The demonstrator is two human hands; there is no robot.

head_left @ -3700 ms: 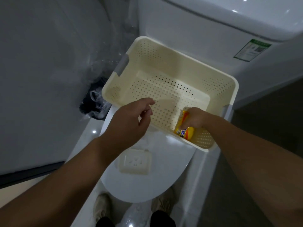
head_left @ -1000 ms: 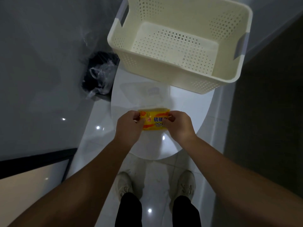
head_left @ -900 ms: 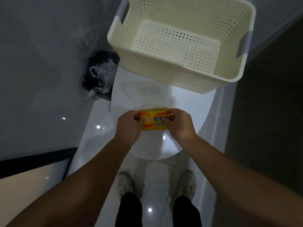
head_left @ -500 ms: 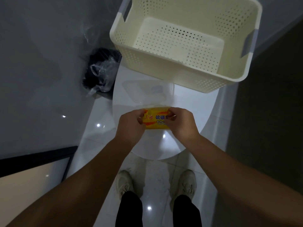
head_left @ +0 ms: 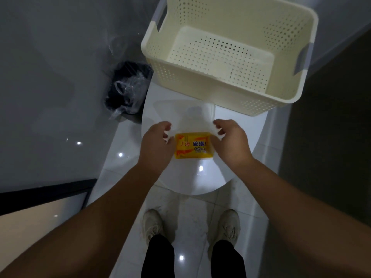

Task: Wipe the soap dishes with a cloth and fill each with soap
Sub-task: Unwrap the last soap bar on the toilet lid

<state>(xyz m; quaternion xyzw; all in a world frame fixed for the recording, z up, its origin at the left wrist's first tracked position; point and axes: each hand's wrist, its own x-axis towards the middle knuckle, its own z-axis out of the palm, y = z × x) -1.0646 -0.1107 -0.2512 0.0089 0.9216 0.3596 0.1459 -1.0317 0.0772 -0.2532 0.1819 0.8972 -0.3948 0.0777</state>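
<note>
Soap bar (head_left: 193,145): both short ends covered by the left hand (head_left: 156,145) and right hand (head_left: 230,143), so the print on its wrapper is cut off at the right end and the grip on each end can't be read. Soap dish (head_left: 200,113) just behind the soap bar is pale against the white toilet lid (head_left: 200,177); its near edge is hidden by the hands. Basket (head_left: 220,93) beyond the soap bar: far rim cut off by top edge. Both forearms run out of the bottom edge. Bin (head_left: 128,87) left of the basket: contents too dark to tell.
</note>
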